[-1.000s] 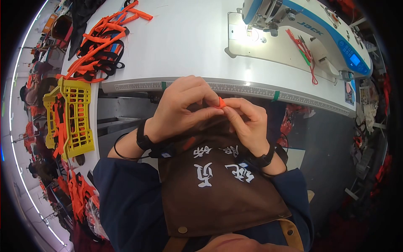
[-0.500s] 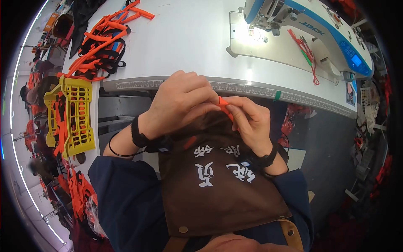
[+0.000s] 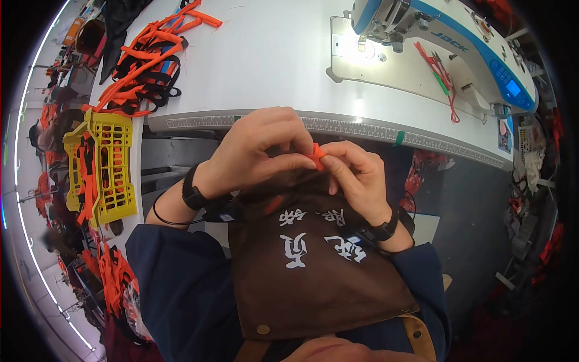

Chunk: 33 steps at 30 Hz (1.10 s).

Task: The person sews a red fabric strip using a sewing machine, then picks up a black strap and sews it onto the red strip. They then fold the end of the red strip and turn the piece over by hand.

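A small piece of orange fabric [image 3: 318, 158] is pinched between my two hands, above the brown apron [image 3: 319, 283] and just in front of the table edge. My left hand [image 3: 259, 145] grips its left side between thumb and fingers. On its right side, my right hand [image 3: 356, 175] holds it between thumb and forefinger. Part of the fabric is hidden by the fingertips.
Orange and black strips [image 3: 151, 60] lie on the white table [image 3: 259, 54] at the left. A yellow basket [image 3: 114, 169] holds more strips. The sewing machine [image 3: 452, 42] stands back right, beside red-handled scissors [image 3: 437, 69]. A ruler [image 3: 362, 128] runs along the table edge.
The orange fabric has turned and shows a wider, folded face between the fingers. My left hand has lowered slightly, and my right fingers have shifted a little on the fabric.
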Tool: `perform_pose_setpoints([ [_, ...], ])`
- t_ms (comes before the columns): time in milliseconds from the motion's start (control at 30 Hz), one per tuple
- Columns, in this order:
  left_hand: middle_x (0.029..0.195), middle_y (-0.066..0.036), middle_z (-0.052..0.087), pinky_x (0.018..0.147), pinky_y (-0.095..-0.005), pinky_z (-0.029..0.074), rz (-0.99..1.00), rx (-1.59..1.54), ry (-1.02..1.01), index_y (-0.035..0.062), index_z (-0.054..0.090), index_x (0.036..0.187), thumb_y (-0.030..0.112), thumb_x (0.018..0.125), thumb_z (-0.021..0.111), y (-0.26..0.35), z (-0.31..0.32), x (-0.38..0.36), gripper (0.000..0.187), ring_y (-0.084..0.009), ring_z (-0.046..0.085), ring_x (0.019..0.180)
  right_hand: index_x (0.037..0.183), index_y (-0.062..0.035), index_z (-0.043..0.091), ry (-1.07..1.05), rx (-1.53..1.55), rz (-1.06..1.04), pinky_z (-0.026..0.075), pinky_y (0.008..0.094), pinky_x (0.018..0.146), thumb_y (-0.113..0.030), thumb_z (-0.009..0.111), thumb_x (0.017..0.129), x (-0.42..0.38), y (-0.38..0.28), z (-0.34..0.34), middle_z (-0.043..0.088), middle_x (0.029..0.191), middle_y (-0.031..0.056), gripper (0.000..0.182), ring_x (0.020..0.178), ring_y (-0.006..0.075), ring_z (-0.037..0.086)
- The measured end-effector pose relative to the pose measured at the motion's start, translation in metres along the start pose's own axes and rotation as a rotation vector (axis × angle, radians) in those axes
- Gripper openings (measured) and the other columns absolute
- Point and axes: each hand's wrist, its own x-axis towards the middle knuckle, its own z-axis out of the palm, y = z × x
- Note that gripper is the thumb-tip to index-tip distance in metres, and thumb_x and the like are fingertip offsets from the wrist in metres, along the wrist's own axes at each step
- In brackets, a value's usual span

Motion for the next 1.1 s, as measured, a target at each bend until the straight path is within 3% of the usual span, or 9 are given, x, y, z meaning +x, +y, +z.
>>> perform_pose_setpoints([
  [167, 0.1, -0.001, 0.073, 0.071, -0.0261, 0.045, -0.181, -0.126, -0.045, 0.009, 0.079, 0.117, 0.002, 0.093, 0.078, 0.009, -0.019, 0.006, 0.025, -0.0112, 0.063, 0.084, 0.118, 0.0028, 0.074, -0.071, 0.147, 0.074, 0.049, 0.02, 0.053, -0.008, 0.064, 0.108, 0.001, 0.004, -0.002, 0.081, 0.1, 0.0132, 0.018, 0.06, 0.006, 0.063],
  [200, 0.101, -0.003, 0.074, 0.071, -0.0267, 0.047, -0.088, -0.123, -0.089, 0.0099, 0.08, 0.121, 0.004, 0.094, 0.078, 0.005, -0.021, 0.008, 0.027, -0.0118, 0.065, 0.086, 0.119, 0.0031, 0.074, -0.084, 0.158, 0.075, 0.049, 0.02, 0.053, -0.009, 0.064, 0.108, 0.001, 0.006, -0.002, 0.081, 0.102, 0.0147, 0.019, 0.059, 0.006, 0.063],
  [400, 0.094, -0.003, 0.075, 0.072, -0.0299, 0.05, -0.126, -0.036, -0.247, 0.0082, 0.082, 0.1, 0.012, 0.092, 0.08, 0.016, -0.026, 0.015, 0.009, -0.0152, 0.069, 0.083, 0.118, 0.0029, 0.074, -0.11, 0.175, 0.111, 0.049, 0.0201, 0.053, -0.009, 0.065, 0.108, 0.002, 0.002, -0.001, 0.081, 0.101, 0.0143, 0.018, 0.061, 0.0061, 0.065],
  [500, 0.091, -0.002, 0.074, 0.074, -0.0322, 0.052, 0.061, 0.263, -0.242, 0.0085, 0.077, 0.093, 0.013, 0.088, 0.082, 0.02, -0.026, 0.018, 0.009, -0.019, 0.07, 0.079, 0.118, 0.0028, 0.074, -0.124, 0.045, 0.08, 0.049, 0.0199, 0.053, -0.008, 0.065, 0.107, 0.0, -0.007, -0.001, 0.082, 0.103, 0.0132, 0.018, 0.062, 0.0057, 0.066],
  [700, 0.09, -0.001, 0.073, 0.074, -0.0331, 0.051, 0.092, 0.266, -0.157, 0.0086, 0.074, 0.097, 0.012, 0.087, 0.083, 0.018, -0.018, 0.019, 0.014, -0.0193, 0.069, 0.078, 0.118, 0.0029, 0.073, -0.077, 0.087, 0.036, 0.049, 0.0197, 0.054, -0.007, 0.065, 0.107, 0.0, -0.003, -0.001, 0.082, 0.104, 0.0123, 0.017, 0.064, 0.0053, 0.065],
  [800, 0.09, -0.002, 0.073, 0.074, -0.0327, 0.051, -0.136, 0.092, -0.136, 0.0081, 0.074, 0.097, 0.011, 0.087, 0.084, 0.027, -0.017, 0.018, 0.014, -0.0186, 0.068, 0.081, 0.118, 0.0024, 0.073, -0.037, 0.106, 0.034, 0.049, 0.0192, 0.054, -0.006, 0.065, 0.107, 0.0, -0.002, -0.001, 0.082, 0.104, 0.0132, 0.016, 0.064, 0.0053, 0.066],
  [900, 0.096, -0.003, 0.072, 0.078, -0.0328, 0.051, -0.024, 0.097, -0.034, 0.0077, 0.075, 0.097, 0.012, 0.086, 0.086, 0.027, -0.022, 0.014, 0.016, -0.0193, 0.067, 0.089, 0.118, -0.0005, 0.076, 0.071, 0.14, -0.013, 0.047, 0.0179, 0.052, -0.004, 0.069, 0.104, -0.003, 0.003, 0.003, 0.081, 0.093, 0.003, 0.016, 0.062, 0.0002, 0.062],
  [1000, 0.102, -0.003, 0.071, 0.082, -0.0333, 0.051, 0.102, 0.11, 0.021, 0.0075, 0.076, 0.096, 0.015, 0.083, 0.089, 0.025, -0.013, 0.008, 0.02, -0.0211, 0.065, 0.096, 0.118, -0.0009, 0.077, 0.15, -0.204, -0.168, 0.048, 0.0219, 0.052, 0.0, 0.075, 0.096, -0.005, 0.0, 0.005, 0.081, 0.093, 0.0077, 0.022, 0.059, 0.0061, 0.065],
  [1100, 0.103, -0.004, 0.07, 0.084, -0.0334, 0.051, 0.023, 0.172, 0.042, 0.0074, 0.077, 0.096, 0.016, 0.082, 0.091, 0.026, -0.005, 0.005, 0.022, -0.0216, 0.064, 0.096, 0.117, -0.001, 0.078, 0.269, -0.603, -0.66, 0.052, 0.0272, 0.053, 0.003, 0.078, 0.088, 0.008, 0.004, 0.01, 0.08, 0.091, 0.0109, 0.03, 0.06, 0.0161, 0.07],
])
